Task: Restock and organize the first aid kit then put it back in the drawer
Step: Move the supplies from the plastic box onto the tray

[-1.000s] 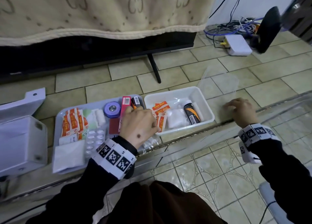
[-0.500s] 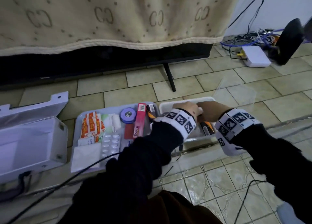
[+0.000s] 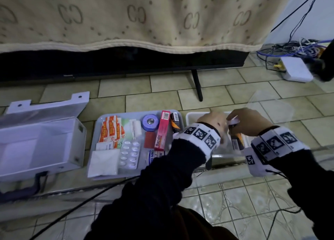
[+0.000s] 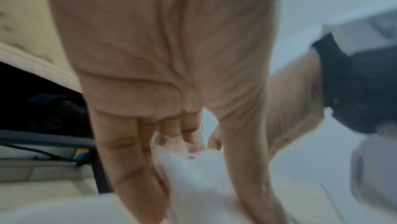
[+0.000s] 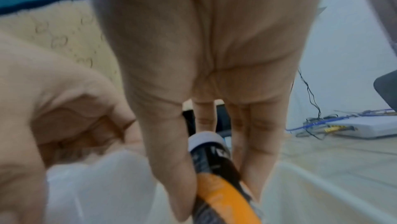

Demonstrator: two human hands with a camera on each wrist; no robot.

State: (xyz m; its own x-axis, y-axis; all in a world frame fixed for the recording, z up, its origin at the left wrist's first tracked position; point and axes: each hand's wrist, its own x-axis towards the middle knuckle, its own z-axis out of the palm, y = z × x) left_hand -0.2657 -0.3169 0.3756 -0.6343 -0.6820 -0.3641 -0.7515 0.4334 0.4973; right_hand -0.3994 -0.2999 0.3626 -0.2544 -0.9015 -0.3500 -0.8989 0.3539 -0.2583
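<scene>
An open white first aid box lies at the left. Beside it a grey tray carries plasters, blister packs, a tape roll and a pink Bacidin box. Both hands are inside the white bin to the right of the tray. My right hand grips a black-and-orange tube with a white cap, raised at an angle. In the left wrist view my left hand pinches a clear-wrapped white packet. The rest of the bin's contents are hidden by my wrists.
A clear lid lies on the tiles behind the bin. A TV stand leg stands behind the tray under a beige cloth. A white router with tangled cables sits at the far right. A black cable crosses my lap.
My left hand moved from the tray's right edge into the bin. The right hand left the floor, came into the bin and took hold of the tube.
</scene>
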